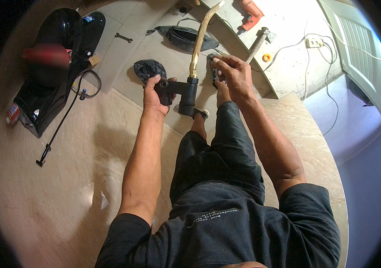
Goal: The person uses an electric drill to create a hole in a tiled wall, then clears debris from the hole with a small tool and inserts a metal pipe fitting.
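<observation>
My left hand (pixel 155 96) grips the flat side arm of a black metal bracket with a tube (pixel 188 94). A peeled wooden stick (pixel 200 38) rises from the upper end of that tube, through a brass-coloured fitting (pixel 193 71). To the right of the stick, my right hand (pixel 235 73) is raised with thumb and fingers pinched together. Whatever those fingers hold, if anything, is too small to make out. Below the tube, a small round ring-like part (pixel 205 114) shows near my foot.
Ahead lie a black waist bag (pixel 184 38), a spanner (pixel 124 38), a red drill (pixel 253 15), a hammer (pixel 259 44) and an orange ring (pixel 267 57). A socket block (pixel 314 43) trails cables at right. Glossy black panels (pixel 50 105) and a black hose (pixel 61 127) lie left.
</observation>
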